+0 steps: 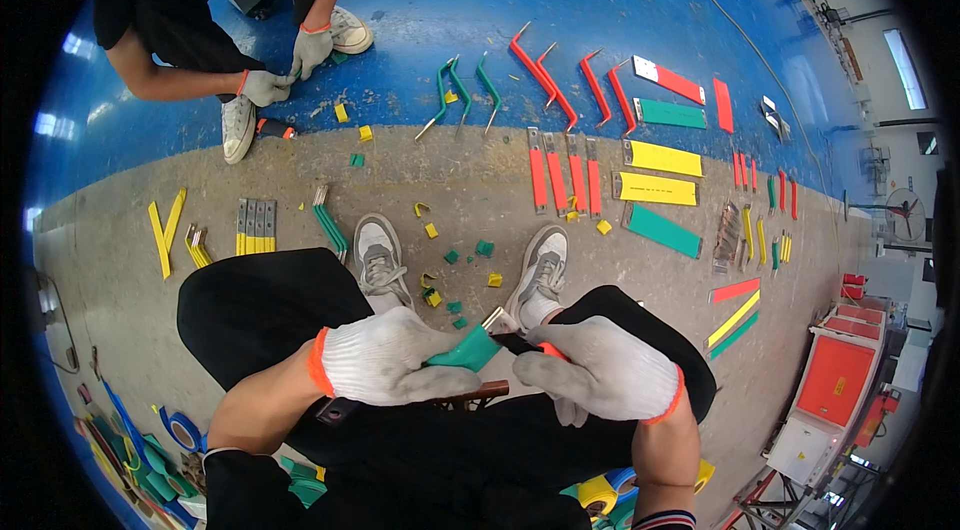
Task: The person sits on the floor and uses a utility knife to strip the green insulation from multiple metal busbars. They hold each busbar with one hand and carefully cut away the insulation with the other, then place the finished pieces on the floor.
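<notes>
We grip the flat metal bar with the green plastic sleeve tight in our gloved left hand, and our gloved right hand pinches the small dark tool at its bare tip, so we go slow and steady.

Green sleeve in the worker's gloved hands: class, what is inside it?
A bare metal bar end sticks out of the green sleeve. The left hand and right hand cover the rest, so the bar's length inside is hidden.

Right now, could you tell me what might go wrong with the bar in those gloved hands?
The right hand seems to work a dark tool at the green sleeve close to the left hand; a slip could nick the glove. Green scraps lie by the shoes and could be trodden on.
</notes>
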Tool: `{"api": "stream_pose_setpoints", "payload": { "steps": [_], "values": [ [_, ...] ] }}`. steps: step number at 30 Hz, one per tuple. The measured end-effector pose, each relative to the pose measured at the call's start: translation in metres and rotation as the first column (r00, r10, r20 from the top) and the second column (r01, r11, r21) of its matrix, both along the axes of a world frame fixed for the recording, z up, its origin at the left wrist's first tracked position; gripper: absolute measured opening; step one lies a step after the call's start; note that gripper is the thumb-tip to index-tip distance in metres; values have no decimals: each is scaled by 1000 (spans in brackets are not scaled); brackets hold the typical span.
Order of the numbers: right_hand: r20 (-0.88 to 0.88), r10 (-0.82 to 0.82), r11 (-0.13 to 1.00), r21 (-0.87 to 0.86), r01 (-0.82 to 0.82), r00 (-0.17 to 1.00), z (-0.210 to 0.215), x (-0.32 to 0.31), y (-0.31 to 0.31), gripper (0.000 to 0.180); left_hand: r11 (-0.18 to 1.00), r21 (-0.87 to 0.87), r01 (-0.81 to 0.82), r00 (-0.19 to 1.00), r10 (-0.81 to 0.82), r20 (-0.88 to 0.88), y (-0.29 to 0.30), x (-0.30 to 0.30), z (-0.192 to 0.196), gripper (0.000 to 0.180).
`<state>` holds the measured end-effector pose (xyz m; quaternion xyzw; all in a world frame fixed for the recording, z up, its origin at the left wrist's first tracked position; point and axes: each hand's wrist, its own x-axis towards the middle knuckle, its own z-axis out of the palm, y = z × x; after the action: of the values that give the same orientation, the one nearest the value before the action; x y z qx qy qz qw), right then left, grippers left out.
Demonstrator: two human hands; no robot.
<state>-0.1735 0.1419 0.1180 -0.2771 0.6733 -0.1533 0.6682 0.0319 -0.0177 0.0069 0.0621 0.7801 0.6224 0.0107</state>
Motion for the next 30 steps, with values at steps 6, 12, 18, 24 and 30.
{"api": "stream_pose_setpoints", "payload": {
  "steps": [6, 12, 18, 24, 30],
  "values": [
    [151, 90, 981, 159, -114, 984, -6, -8, 1, 35, 983, 100, 153, 972, -168, 162, -1, 4, 6, 36],
    [360, 161, 961, 155, -229, 919, -19, -8, -1, 36, 961, 172, 217, 967, -235, 94, 5, 7, 0, 36],
    [438, 99, 985, 87, -151, 893, -32, 1, 8, 63, 968, 171, 186, 978, -200, 64, 7, 11, -1, 33],
    [360, -207, 972, 181, 150, 910, -45, 14, 6, 62, 930, -360, -77, 986, 124, 110, 7, 6, 3, 33],
    [255, -167, 985, 76, 152, 953, -42, 15, -3, 63, 917, -340, -206, 957, 262, 127, 12, 7, -3, 31]
  ]
}}
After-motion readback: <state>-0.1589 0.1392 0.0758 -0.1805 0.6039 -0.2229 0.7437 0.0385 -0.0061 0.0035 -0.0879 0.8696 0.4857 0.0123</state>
